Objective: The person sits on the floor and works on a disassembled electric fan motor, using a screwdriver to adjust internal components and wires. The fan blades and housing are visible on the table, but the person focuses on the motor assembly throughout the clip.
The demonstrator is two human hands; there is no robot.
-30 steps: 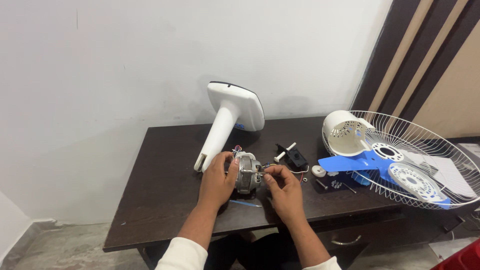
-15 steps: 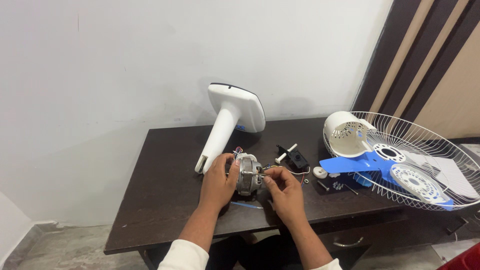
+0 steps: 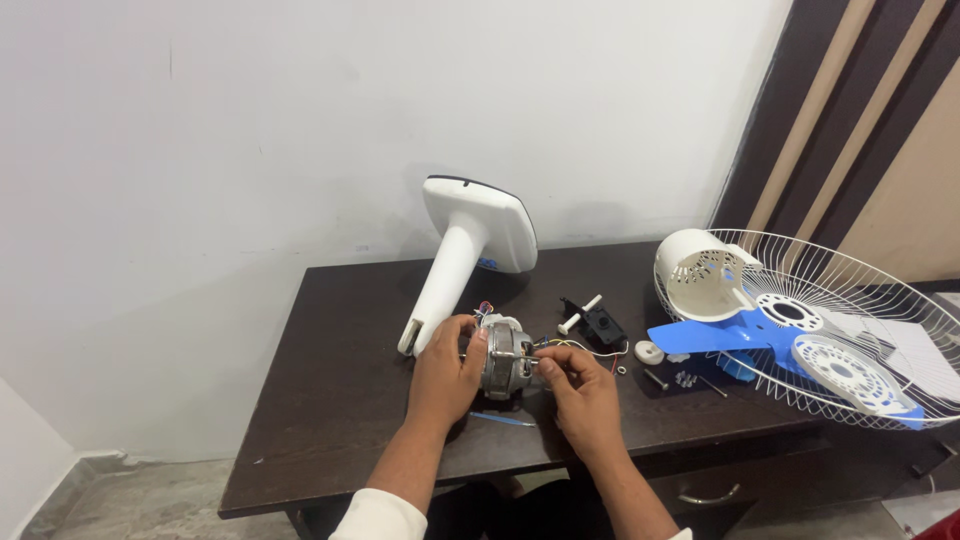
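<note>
A round metal fan motor (image 3: 505, 358) with thin coloured wires (image 3: 585, 347) sits near the front of a dark wooden table (image 3: 330, 390). My left hand (image 3: 446, 375) wraps around the motor's left side. My right hand (image 3: 578, 392) pinches at the motor's right side, where a thin metal shaft sticks out. The wires trail right from the motor toward a small black part (image 3: 603, 323) with a white peg.
A white fan stand (image 3: 465, 250) lies tilted behind the motor. At the right lie a white motor cover (image 3: 700, 272), a blue fan blade (image 3: 745, 335), a wire guard (image 3: 880, 320), a white knob (image 3: 649, 352) and loose screws (image 3: 685, 379). A blue-handled tool (image 3: 503, 419) lies near the front edge.
Both hands stay on the motor; the fingers of my right hand have shifted slightly at its shaft side. The view has moved a little.
</note>
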